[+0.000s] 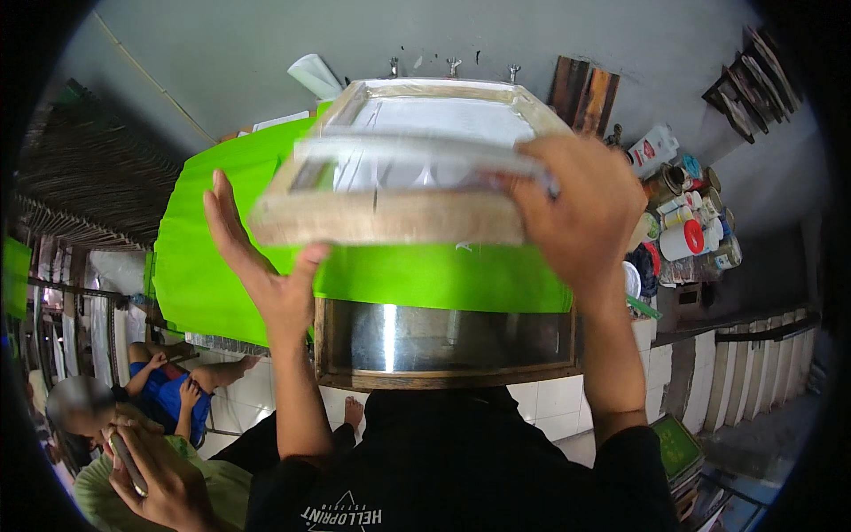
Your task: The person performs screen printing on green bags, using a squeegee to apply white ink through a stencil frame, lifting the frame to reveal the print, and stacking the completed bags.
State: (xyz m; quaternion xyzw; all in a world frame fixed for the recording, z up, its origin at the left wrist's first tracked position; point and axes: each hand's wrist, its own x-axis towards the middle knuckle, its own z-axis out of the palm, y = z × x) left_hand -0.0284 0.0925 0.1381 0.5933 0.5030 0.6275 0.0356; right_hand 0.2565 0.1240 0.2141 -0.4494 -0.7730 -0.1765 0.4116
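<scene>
I hold a wooden-framed screen (399,213) with a pale mesh raised in front of me, above a table covered in bright green cloth (213,257). My left hand (257,266) supports the frame's near left corner from below, palm flat and thumb up against the wood. My right hand (581,208) grips the frame's right side over the top edge. A grey flat bar (417,151) lies across the frame, blurred. Below the frame sits a shiny metal panel in a wooden surround (443,341) at the table's near edge.
Paint tubs, bottles and jars (687,222) crowd a shelf at right. Wooden frames (753,80) hang on the wall at upper right. At lower left a person (133,452) holds a phone; another in blue (168,390) sits on the tiled floor.
</scene>
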